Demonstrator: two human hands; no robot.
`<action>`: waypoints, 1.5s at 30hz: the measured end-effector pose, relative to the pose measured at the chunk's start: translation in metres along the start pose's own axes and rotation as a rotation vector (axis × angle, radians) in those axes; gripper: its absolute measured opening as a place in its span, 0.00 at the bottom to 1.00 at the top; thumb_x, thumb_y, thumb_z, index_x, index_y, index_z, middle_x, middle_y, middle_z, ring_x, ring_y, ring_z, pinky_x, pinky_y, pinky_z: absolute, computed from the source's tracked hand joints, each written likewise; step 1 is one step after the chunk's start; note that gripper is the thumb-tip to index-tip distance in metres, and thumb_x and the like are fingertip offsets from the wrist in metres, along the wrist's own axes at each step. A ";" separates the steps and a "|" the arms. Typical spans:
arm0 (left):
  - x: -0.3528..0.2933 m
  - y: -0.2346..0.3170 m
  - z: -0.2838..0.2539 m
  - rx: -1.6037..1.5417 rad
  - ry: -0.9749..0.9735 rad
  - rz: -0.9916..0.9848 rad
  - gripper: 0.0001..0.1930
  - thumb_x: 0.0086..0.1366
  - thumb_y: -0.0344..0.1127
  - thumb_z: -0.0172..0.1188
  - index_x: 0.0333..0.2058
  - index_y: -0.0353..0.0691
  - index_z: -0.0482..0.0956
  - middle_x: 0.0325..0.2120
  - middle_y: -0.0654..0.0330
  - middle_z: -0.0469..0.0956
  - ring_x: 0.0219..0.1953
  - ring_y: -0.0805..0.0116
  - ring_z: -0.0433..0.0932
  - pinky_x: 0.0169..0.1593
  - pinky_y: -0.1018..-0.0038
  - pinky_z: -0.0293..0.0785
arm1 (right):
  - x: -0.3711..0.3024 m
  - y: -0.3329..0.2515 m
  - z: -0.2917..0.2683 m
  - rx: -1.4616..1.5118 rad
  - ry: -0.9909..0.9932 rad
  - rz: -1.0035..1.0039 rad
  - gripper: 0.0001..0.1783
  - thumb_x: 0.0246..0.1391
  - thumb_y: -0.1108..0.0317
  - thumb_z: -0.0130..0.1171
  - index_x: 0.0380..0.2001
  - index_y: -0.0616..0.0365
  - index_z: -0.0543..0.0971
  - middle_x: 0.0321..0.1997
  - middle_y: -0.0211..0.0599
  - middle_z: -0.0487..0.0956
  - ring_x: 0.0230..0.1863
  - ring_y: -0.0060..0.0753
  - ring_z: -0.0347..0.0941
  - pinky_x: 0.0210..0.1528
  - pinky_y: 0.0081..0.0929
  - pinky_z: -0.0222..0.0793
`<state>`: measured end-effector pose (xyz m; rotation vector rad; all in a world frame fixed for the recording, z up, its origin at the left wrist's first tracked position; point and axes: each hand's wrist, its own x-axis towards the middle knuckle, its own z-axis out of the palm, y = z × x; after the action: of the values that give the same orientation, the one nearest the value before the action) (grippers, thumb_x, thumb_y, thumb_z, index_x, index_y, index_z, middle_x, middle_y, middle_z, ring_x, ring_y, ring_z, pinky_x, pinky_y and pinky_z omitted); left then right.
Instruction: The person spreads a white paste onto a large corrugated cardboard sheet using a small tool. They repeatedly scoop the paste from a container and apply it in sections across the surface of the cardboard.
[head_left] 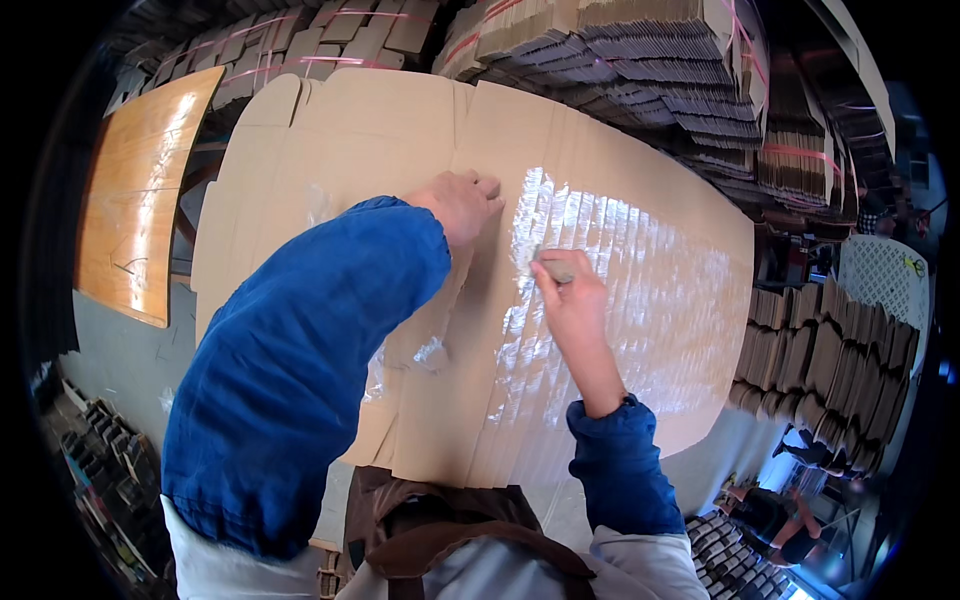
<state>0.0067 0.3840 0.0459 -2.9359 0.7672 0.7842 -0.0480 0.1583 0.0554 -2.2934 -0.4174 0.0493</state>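
Note:
Large flat brown cardboard sheets (380, 130) lie in front of me. On the right, several overlap in a fan of narrow strips (640, 270), streaked with a shiny, whitish wet-looking coating. My right hand (580, 295) pinches a small greyish-brown piece (558, 270) against the coated strips near their left edge; its exact kind is unclear. My left hand (465, 205) rests on the cardboard left of the coating, fingers bent and close together. Whatever may be under those fingers is hidden. Both forearms wear blue sleeve covers.
Tall bundles of folded cardboard (660, 70) tied with pink strapping stand along the far side. An orange-brown wooden board (140, 200) is at the left. More cardboard stacks (820, 360) and a white mesh basket (885, 275) are at the right. Another person (785, 525) is at lower right.

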 end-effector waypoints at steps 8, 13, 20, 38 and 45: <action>0.004 0.002 -0.001 0.006 -0.028 0.009 0.30 0.67 0.40 0.58 0.66 0.43 0.64 0.68 0.58 0.58 0.65 0.57 0.65 0.63 0.65 0.69 | -0.030 -0.004 0.002 -0.209 -0.027 -0.066 0.10 0.58 0.62 0.64 0.39 0.52 0.78 0.38 0.36 0.77 0.27 0.42 0.78 0.31 0.37 0.75; 0.008 0.005 -0.006 -0.007 -0.073 -0.002 0.29 0.68 0.41 0.57 0.66 0.44 0.64 0.68 0.58 0.58 0.66 0.58 0.63 0.62 0.64 0.69 | -0.035 0.028 -0.003 -0.299 -0.031 0.014 0.10 0.58 0.60 0.64 0.40 0.50 0.78 0.37 0.36 0.76 0.29 0.42 0.77 0.32 0.37 0.75; 0.001 0.006 -0.014 0.026 -0.060 -0.027 0.26 0.69 0.37 0.54 0.64 0.43 0.66 0.66 0.57 0.61 0.65 0.58 0.65 0.61 0.63 0.68 | -0.069 0.014 0.008 -0.240 -0.034 -0.040 0.09 0.58 0.62 0.64 0.39 0.50 0.79 0.36 0.37 0.77 0.27 0.42 0.77 0.31 0.37 0.75; -0.170 0.190 0.121 -0.142 0.359 -0.103 0.27 0.60 0.30 0.52 0.58 0.26 0.70 0.63 0.48 0.64 0.62 0.59 0.65 0.62 0.66 0.62 | -0.096 -0.001 0.013 -0.181 -0.066 -0.030 0.09 0.57 0.64 0.66 0.38 0.54 0.79 0.39 0.37 0.80 0.30 0.40 0.81 0.32 0.36 0.76; -0.169 0.195 0.119 -0.021 0.278 -0.092 0.26 0.61 0.32 0.51 0.57 0.26 0.72 0.65 0.46 0.62 0.62 0.61 0.64 0.62 0.66 0.59 | -0.110 -0.018 0.019 -0.214 -0.023 -0.142 0.08 0.57 0.66 0.65 0.38 0.53 0.79 0.38 0.37 0.79 0.28 0.42 0.79 0.31 0.37 0.76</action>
<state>-0.2667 0.3051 0.0436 -3.1119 0.6310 0.3844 -0.1601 0.1485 0.0445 -2.4675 -0.6224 -0.0425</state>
